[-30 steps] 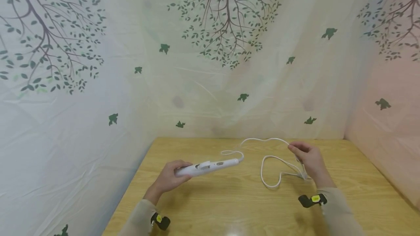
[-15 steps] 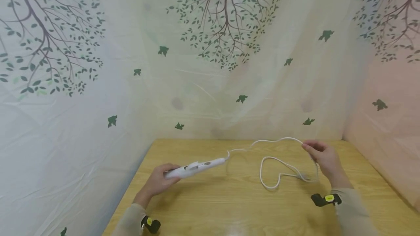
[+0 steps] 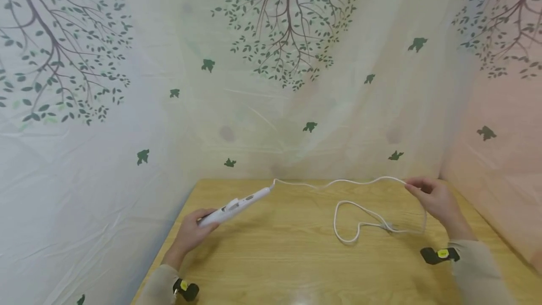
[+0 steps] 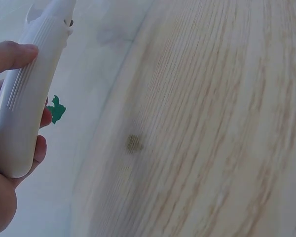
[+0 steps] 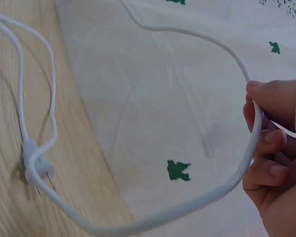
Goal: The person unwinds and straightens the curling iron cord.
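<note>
My left hand [image 3: 190, 234] grips a white curling iron [image 3: 235, 207] by its thick end, with the cord end tilted up and to the right, over the table. In the left wrist view, the thumb lies along the ribbed casing [image 4: 32, 84] and the fingers wrap behind it. Thumb and fingertips of my right hand [image 3: 438, 204] pinch the white cord [image 3: 351, 182], which runs in a wavy line between the hands. Beyond that pinch, the cord drops to the table and loops back. A pale plug [image 5: 37, 165] lies there, with its prongs showing, against the looped cord.
The wooden table [image 3: 271, 262] stands against hanging sheets [image 3: 262, 121] printed with trees and green leaf-like shapes, at the back and both sides. A cord loop [image 3: 336, 222] lies right of the table's middle. Each sleeve carries a black wrist camera [image 3: 440, 255].
My hands have moved apart, the left to the left and the right to the right. The cord between them has straightened, its small loop is gone, and the curling iron tilts up more.
</note>
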Demonstrator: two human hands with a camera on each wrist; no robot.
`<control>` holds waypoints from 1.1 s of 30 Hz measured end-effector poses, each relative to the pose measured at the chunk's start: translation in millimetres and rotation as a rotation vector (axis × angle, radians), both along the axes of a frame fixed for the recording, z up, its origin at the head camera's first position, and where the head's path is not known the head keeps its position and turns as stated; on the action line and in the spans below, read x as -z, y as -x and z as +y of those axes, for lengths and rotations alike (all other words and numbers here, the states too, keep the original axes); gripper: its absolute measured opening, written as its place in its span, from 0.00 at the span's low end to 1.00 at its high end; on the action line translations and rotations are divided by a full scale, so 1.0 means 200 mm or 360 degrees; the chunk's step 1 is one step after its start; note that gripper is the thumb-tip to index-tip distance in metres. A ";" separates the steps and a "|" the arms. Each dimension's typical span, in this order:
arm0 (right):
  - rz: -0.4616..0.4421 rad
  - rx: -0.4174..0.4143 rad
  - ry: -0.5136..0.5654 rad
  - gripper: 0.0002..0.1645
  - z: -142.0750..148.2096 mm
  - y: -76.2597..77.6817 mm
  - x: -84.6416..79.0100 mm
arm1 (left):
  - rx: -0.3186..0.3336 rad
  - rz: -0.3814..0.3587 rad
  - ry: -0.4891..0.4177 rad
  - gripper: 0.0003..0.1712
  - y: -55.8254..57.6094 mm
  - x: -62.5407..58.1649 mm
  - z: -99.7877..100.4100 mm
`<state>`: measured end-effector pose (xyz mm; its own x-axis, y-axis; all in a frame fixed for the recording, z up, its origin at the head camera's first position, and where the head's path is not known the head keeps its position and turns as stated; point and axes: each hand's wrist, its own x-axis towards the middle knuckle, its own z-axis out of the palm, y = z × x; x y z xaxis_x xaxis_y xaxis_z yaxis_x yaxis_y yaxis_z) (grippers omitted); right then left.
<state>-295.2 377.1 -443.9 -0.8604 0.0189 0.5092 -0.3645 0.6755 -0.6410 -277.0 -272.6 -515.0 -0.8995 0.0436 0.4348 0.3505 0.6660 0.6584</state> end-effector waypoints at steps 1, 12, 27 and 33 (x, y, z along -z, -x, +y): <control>0.0009 0.0014 -0.0034 0.14 0.01 0.00 0.00 | -0.0012 0.0002 -0.0001 0.21 0.00 0.00 0.00; 0.0088 -0.0013 -0.0176 0.07 0.19 -0.06 0.02 | -0.0126 -0.0114 -0.0145 0.21 -0.01 0.01 -0.06; 0.0070 0.0320 -0.0359 0.07 0.20 0.03 0.10 | -0.0109 -0.0425 -0.0404 0.20 -0.01 0.04 -0.05; 0.0078 0.0328 -0.0326 0.06 0.21 0.11 0.19 | -0.0199 -0.0399 -0.0250 0.19 -0.02 0.07 -0.05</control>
<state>-316.8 419.3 -481.6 -0.8234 0.0829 0.5613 -0.2335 0.8521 -0.4684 -273.0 -282.4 -529.4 -0.9736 -0.1242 0.1915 0.0862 0.5769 0.8122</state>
